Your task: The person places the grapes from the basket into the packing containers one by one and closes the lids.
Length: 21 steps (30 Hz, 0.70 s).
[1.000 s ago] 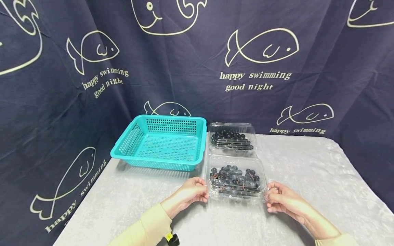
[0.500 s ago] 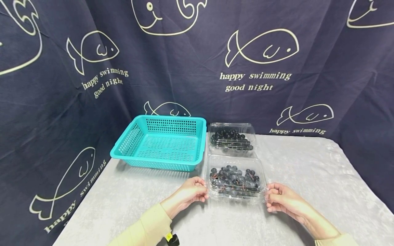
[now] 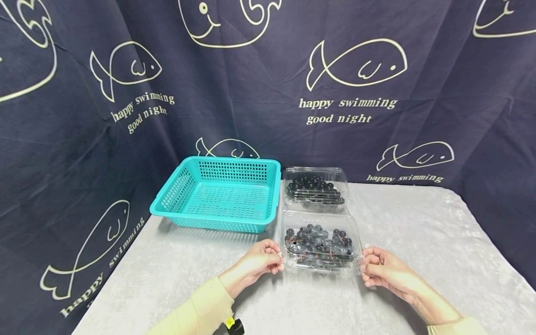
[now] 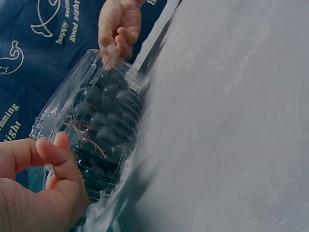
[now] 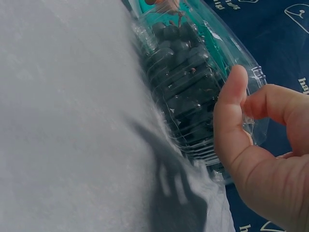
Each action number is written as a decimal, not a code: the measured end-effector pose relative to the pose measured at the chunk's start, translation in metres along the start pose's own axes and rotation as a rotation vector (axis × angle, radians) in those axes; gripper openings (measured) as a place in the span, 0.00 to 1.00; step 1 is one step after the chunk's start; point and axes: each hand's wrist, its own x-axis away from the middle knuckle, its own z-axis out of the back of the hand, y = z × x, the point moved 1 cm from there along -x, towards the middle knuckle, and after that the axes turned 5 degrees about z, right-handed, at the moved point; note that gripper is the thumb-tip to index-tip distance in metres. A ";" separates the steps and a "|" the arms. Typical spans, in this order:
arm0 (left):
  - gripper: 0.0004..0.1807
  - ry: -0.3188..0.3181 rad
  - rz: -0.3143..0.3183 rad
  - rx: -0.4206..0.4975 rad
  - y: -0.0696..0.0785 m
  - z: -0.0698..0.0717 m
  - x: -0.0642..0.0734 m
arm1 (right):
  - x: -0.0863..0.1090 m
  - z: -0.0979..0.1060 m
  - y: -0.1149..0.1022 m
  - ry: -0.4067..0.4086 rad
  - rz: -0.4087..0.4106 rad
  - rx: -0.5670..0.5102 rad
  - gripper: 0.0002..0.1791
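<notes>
A clear plastic clamshell box point(image 3: 320, 216) of dark grapes point(image 3: 318, 242) stands at the near middle of the table, with its lid down. At its front left corner my left hand point(image 3: 257, 263) pinches the edge between thumb and curled fingers. My right hand point(image 3: 387, 272) pinches the front right corner in the same way. Brown stems point(image 4: 89, 140) show among the grapes in the left wrist view. Seen from the right wrist, the right thumb point(image 5: 231, 116) lies along the box's side, and some of the fingers are hidden behind the plastic.
A second clear clamshell box point(image 3: 316, 171) with dark grapes stands just behind the held one. To the left is a turquoise perforated basket point(image 3: 215, 223) with nothing in it. A dark curtain point(image 3: 268, 83) printed with fish hangs behind the grey tabletop point(image 3: 414, 223).
</notes>
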 end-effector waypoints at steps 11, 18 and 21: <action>0.12 0.009 0.012 -0.014 0.002 0.002 0.000 | -0.002 -0.001 -0.001 0.035 -0.023 -0.005 0.15; 0.13 0.025 0.009 -0.037 0.002 0.004 -0.001 | 0.000 0.000 -0.004 0.037 -0.041 0.001 0.15; 0.14 0.021 0.002 -0.063 0.003 0.005 0.000 | 0.002 0.001 -0.007 0.029 -0.042 0.022 0.15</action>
